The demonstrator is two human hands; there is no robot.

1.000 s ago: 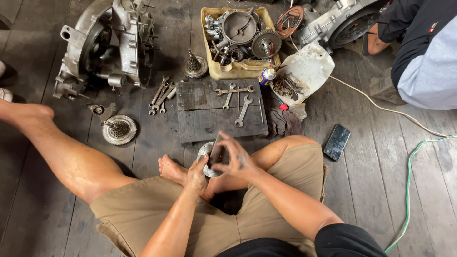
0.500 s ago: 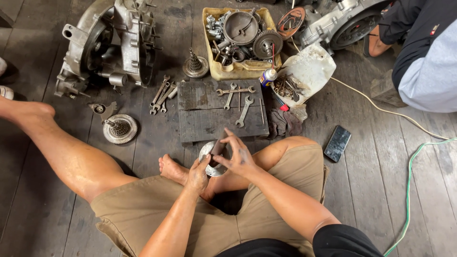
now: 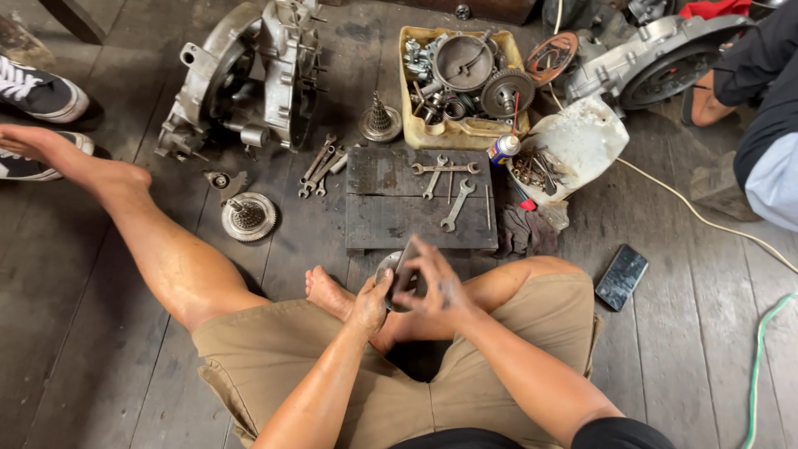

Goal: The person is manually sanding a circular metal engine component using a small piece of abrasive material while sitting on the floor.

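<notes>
I sit on a wooden floor with one leg stretched out and the other folded. Both hands meet over my lap on a round silver metal part (image 3: 389, 268). My left hand (image 3: 371, 301) grips its left rim. My right hand (image 3: 434, 284) covers its right side with fingers spread, pressing a thin dark flat piece (image 3: 406, 264) against it. Most of the part is hidden under my fingers. Just beyond my hands lies a dark wooden board (image 3: 391, 218) with several wrenches (image 3: 442, 179) on it.
An engine casing (image 3: 249, 75) stands at the back left, with a small clutch-like disc (image 3: 248, 216) and loose spanners (image 3: 322, 165) near it. A yellow tray of gears (image 3: 462, 76), a spray can (image 3: 503, 148), a white tub (image 3: 573, 145), a phone (image 3: 622, 276), cables. Another person sits at the right.
My hands have stayed on the round part; the right fingers have shifted slightly over it. The view has tilted a little, bringing a shoe into sight at the left.
</notes>
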